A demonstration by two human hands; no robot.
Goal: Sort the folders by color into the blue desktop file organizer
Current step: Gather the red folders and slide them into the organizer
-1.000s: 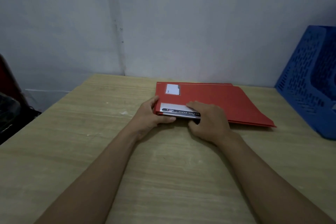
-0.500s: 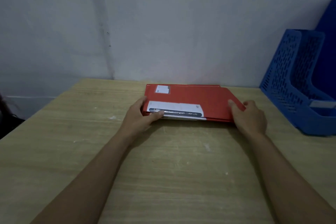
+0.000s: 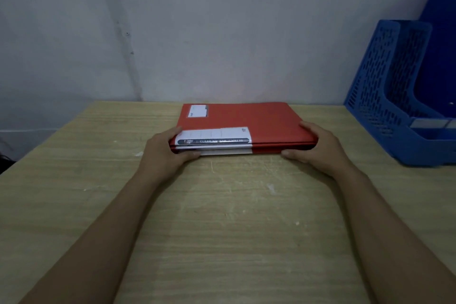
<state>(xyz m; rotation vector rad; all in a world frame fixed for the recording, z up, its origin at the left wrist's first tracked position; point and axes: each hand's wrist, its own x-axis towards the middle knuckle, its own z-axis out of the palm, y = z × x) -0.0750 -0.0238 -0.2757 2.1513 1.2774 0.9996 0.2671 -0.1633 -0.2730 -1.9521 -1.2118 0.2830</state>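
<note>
**A:** Item one, hands?

**B:** Left hand (image 3: pixel 164 153): curled round the near-left corner of the red folders (image 3: pixel 243 128), thumb on the top cover, fingers tucked under the near edge. Right hand (image 3: pixel 318 149): clasps the near-right corner likewise, thumb over, fingertips below. Both closed on the stack, holding nothing else.

**A:** Reason for that hold?

**B:** Judged: one hand at each end squares the loose covers into a single block and shares the weight, so thin folders will not fan out or sag when lifted.

**A:** Item two, the stack?

**B:** Red covers lying flat, mid-table (image 3: pixel 234 229), toward the wall (image 3: pixel 222 32). A white label strip (image 3: pixel 213 136) faces the person along the near edge; a smaller white label (image 3: pixel 198 111) sits at the far-left corner. The exact count cannot be told.

**A:** Item three, destination?

**B:** Blue desktop file organizer (image 3: pixel 385 96): perforated walls, standing at the table's right edge, well apart from the stack. Its open slots face the person, probably for sliding folders in upright. Contents not discernible.
</note>
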